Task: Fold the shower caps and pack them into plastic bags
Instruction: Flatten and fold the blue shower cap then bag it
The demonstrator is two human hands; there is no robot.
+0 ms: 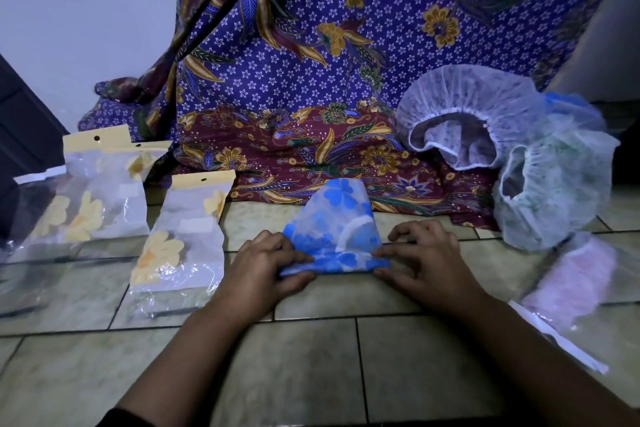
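A blue-flowered shower cap (337, 226), partly folded into a wedge, lies on the tiled floor (311, 374) in front of me. My left hand (266, 265) pinches its lower left corner between thumb and fingers. My right hand (426, 258) pinches the lower right corner in the same way. Two unfolded white caps, a purple-speckled cap (464, 115) and a green-speckled cap (554, 194), sit piled at the right. A plastic bag (183, 243) holding a yellow-flowered cap lies to the left of my hands.
More packed bags (83, 194) with yellow headers lie at the far left. A bag with a pink cap (581, 281) lies at the right. A purple and maroon batik cloth (311, 80) drapes behind everything. A dark cabinet edge (20, 122) stands at the left.
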